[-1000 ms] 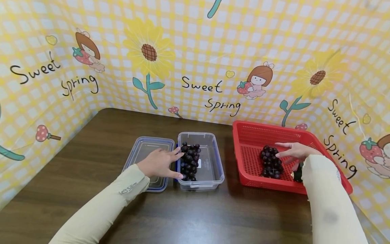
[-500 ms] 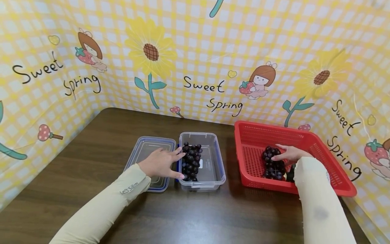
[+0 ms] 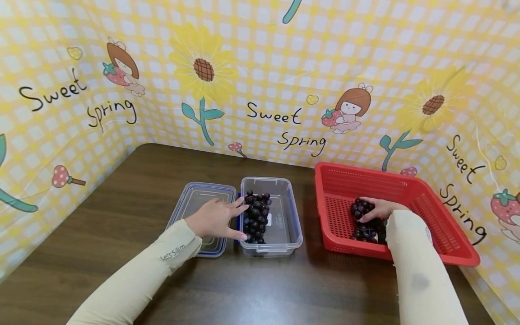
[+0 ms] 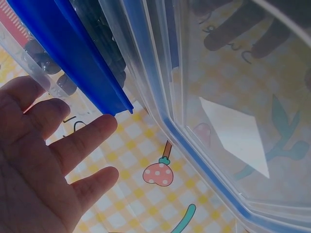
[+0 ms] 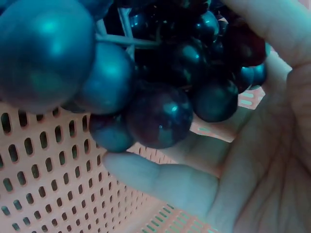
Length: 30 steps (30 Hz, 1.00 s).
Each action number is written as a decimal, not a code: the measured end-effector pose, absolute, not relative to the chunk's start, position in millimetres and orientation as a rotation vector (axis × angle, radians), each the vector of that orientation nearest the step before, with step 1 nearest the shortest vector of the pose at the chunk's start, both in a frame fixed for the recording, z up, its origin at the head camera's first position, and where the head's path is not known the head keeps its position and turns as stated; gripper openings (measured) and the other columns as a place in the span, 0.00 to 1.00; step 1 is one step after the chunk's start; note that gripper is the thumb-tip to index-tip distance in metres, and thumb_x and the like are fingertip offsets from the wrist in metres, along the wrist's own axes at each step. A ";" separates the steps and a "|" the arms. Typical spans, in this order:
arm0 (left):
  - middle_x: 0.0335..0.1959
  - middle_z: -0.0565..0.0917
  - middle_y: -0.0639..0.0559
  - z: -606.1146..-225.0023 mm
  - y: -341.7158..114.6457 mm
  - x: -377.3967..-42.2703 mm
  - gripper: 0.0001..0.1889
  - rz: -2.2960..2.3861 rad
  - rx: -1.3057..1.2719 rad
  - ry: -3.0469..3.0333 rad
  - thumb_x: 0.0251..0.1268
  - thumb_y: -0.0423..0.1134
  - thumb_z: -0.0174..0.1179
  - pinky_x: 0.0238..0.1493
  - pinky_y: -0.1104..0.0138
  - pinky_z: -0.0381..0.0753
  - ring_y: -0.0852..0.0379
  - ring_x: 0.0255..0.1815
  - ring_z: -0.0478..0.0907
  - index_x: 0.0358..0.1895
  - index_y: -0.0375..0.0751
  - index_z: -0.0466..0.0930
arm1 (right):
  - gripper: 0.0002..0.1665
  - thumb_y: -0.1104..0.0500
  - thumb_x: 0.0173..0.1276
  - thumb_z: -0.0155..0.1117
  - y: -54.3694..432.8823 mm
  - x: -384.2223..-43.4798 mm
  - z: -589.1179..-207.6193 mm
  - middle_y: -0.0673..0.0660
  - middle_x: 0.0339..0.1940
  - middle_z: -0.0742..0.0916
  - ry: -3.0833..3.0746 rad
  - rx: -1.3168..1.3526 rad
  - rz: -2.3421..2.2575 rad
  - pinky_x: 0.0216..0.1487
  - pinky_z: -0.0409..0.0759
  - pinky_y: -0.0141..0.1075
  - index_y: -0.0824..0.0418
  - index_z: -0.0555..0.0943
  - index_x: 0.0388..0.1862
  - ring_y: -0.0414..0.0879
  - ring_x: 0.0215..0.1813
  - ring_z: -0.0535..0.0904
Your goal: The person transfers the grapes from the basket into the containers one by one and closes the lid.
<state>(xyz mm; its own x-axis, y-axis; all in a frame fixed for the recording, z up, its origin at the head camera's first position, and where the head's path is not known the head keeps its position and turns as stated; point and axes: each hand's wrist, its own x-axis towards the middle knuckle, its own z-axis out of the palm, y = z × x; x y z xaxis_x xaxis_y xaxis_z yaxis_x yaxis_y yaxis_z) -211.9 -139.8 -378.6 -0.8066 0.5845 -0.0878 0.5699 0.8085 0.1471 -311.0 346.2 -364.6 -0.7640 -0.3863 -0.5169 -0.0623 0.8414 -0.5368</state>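
In the red basket (image 3: 331, 246), my right hand (image 3: 383, 210) has its thumb and fingers around a bunch of dark grapes (image 3: 361, 208). The right wrist view shows these grapes (image 5: 159, 115) between the thumb and the curled fingers (image 5: 160, 182). My left hand (image 3: 213, 219) is spread at the left rim of a clear plastic container (image 3: 284, 225), fingertips right at its edge. Another bunch of grapes (image 3: 256, 219) lies along that container's left side. In the left wrist view, the extended fingers (image 4: 85, 143) are beside a blue locking flap (image 4: 73, 53).
A clear lid with a blue seal (image 3: 197, 194) lies left of the container, partly under my left hand. A dark item with a gold edge (image 3: 382, 237) sits in the basket, mostly hidden by my right sleeve. Checked cloth (image 3: 268, 67) walls off the brown table (image 3: 243, 289).
My right hand has moved left and down onto the grapes in the basket, and its fingers have closed around them. The left hand has stayed at the container's rim.
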 end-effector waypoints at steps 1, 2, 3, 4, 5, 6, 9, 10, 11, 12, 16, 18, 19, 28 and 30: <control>0.74 0.57 0.43 -378.8 -139.7 -212.0 0.47 0.173 0.921 2.864 0.56 0.70 0.55 0.65 0.41 0.59 0.41 0.65 0.69 0.73 0.43 0.61 | 0.59 0.48 0.57 0.71 341.6 -308.5 -362.6 0.81 0.69 0.53 2.369 -0.290 -0.671 0.64 0.57 0.66 0.71 0.47 0.73 0.75 0.68 0.50; 0.74 0.57 0.43 -379.0 -139.8 -212.2 0.47 0.173 0.924 2.864 0.56 0.70 0.55 0.65 0.41 0.59 0.41 0.65 0.69 0.73 0.43 0.61 | 0.57 0.50 0.58 0.71 338.7 -307.1 -361.9 0.81 0.69 0.52 2.369 -0.284 -0.669 0.64 0.55 0.67 0.72 0.47 0.73 0.75 0.69 0.48; 0.74 0.57 0.43 -379.2 -139.8 -212.3 0.47 0.173 0.924 2.864 0.56 0.70 0.55 0.65 0.41 0.60 0.41 0.65 0.69 0.73 0.43 0.61 | 0.56 0.52 0.59 0.70 336.3 -306.2 -361.3 0.82 0.68 0.52 2.367 -0.290 -0.663 0.64 0.53 0.68 0.73 0.47 0.72 0.76 0.68 0.48; 0.74 0.57 0.43 -379.3 -139.8 -212.4 0.47 0.171 0.924 2.863 0.56 0.70 0.55 0.65 0.41 0.60 0.41 0.65 0.69 0.73 0.43 0.61 | 0.54 0.53 0.60 0.70 333.5 -304.9 -360.5 0.82 0.68 0.52 2.372 -0.277 -0.657 0.64 0.53 0.69 0.74 0.48 0.72 0.76 0.68 0.48; 0.74 0.57 0.43 -379.4 -139.8 -212.5 0.47 0.171 0.923 2.864 0.56 0.70 0.55 0.65 0.41 0.60 0.41 0.65 0.69 0.73 0.43 0.61 | 0.53 0.55 0.61 0.69 331.9 -304.3 -360.1 0.82 0.68 0.52 2.373 -0.277 -0.647 0.64 0.52 0.69 0.74 0.48 0.72 0.76 0.68 0.48; 0.74 0.57 0.43 -379.3 -139.8 -212.6 0.47 0.171 0.920 2.864 0.56 0.70 0.55 0.65 0.41 0.60 0.41 0.65 0.69 0.73 0.43 0.61 | 0.51 0.56 0.62 0.69 330.1 -303.6 -359.4 0.82 0.67 0.53 2.372 -0.275 -0.650 0.64 0.52 0.69 0.74 0.49 0.71 0.76 0.68 0.48; 0.74 0.57 0.43 -379.2 -139.8 -212.7 0.47 0.180 0.913 2.867 0.56 0.70 0.56 0.65 0.41 0.60 0.41 0.65 0.69 0.73 0.43 0.61 | 0.48 0.60 0.62 0.68 328.2 -303.8 -358.9 0.82 0.66 0.53 2.359 -0.280 -0.657 0.64 0.53 0.68 0.74 0.50 0.70 0.76 0.67 0.49; 0.74 0.57 0.43 -379.2 -139.8 -212.7 0.47 0.183 0.912 2.869 0.56 0.70 0.56 0.65 0.41 0.60 0.41 0.65 0.69 0.73 0.43 0.61 | 0.48 0.61 0.61 0.68 328.1 -304.3 -359.0 0.82 0.66 0.52 2.350 -0.282 -0.660 0.64 0.53 0.68 0.74 0.50 0.70 0.76 0.67 0.49; 0.74 0.57 0.43 -379.2 -139.8 -212.7 0.47 0.185 0.913 2.870 0.56 0.70 0.56 0.65 0.41 0.60 0.41 0.65 0.69 0.73 0.43 0.61 | 0.48 0.61 0.61 0.68 327.8 -304.7 -359.2 0.82 0.66 0.52 2.339 -0.286 -0.669 0.65 0.53 0.67 0.74 0.50 0.69 0.76 0.68 0.48; 0.74 0.57 0.43 -379.3 -139.9 -212.7 0.47 0.187 0.915 2.870 0.56 0.70 0.56 0.65 0.41 0.60 0.41 0.65 0.69 0.73 0.43 0.61 | 0.49 0.62 0.60 0.69 327.5 -305.4 -359.8 0.81 0.67 0.51 2.326 -0.293 -0.676 0.65 0.53 0.66 0.74 0.49 0.70 0.75 0.68 0.48; 0.74 0.57 0.42 -379.7 -140.2 -212.4 0.47 0.190 0.923 2.865 0.56 0.70 0.56 0.64 0.41 0.61 0.42 0.65 0.69 0.72 0.43 0.61 | 0.52 0.60 0.58 0.71 326.1 -308.4 -364.0 0.81 0.67 0.51 2.298 -0.305 -0.679 0.66 0.52 0.66 0.73 0.48 0.70 0.75 0.68 0.46; 0.74 0.57 0.42 -380.0 -140.2 -212.0 0.47 0.192 0.925 2.864 0.56 0.70 0.56 0.64 0.41 0.61 0.42 0.64 0.70 0.73 0.43 0.61 | 0.52 0.55 0.59 0.71 324.8 -308.7 -366.5 0.80 0.67 0.52 2.322 -0.297 -0.669 0.66 0.53 0.65 0.72 0.50 0.70 0.75 0.69 0.47; 0.74 0.57 0.42 -380.0 -140.2 -211.8 0.47 0.193 0.924 2.864 0.56 0.70 0.56 0.64 0.41 0.61 0.42 0.64 0.70 0.73 0.43 0.61 | 0.51 0.53 0.59 0.71 324.1 -308.6 -367.6 0.80 0.67 0.53 2.339 -0.294 -0.662 0.66 0.53 0.66 0.72 0.51 0.69 0.75 0.69 0.48; 0.74 0.57 0.42 -380.3 -139.5 -211.0 0.47 0.196 0.924 2.854 0.56 0.70 0.56 0.63 0.42 0.63 0.43 0.64 0.71 0.73 0.43 0.61 | 0.33 0.60 0.64 0.64 318.1 -306.8 -371.5 0.79 0.63 0.65 2.469 -0.378 -0.651 0.62 0.60 0.65 0.74 0.64 0.63 0.71 0.63 0.60; 0.73 0.58 0.42 -379.9 -139.6 -211.6 0.46 0.191 0.924 2.865 0.56 0.70 0.56 0.63 0.42 0.64 0.44 0.63 0.72 0.73 0.43 0.61 | 0.29 0.63 0.64 0.63 317.5 -308.3 -371.7 0.79 0.61 0.67 2.492 -0.398 -0.661 0.61 0.62 0.64 0.74 0.67 0.60 0.70 0.61 0.63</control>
<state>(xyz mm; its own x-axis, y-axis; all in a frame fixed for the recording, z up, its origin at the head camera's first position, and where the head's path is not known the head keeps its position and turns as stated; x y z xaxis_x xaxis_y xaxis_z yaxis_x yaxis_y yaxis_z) -211.6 -139.6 -379.9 -0.8051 0.5877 -0.0802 0.5718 0.8049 0.1583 -308.3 317.5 -371.7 -0.8181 -0.3999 -0.4132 -0.1427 0.8373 -0.5278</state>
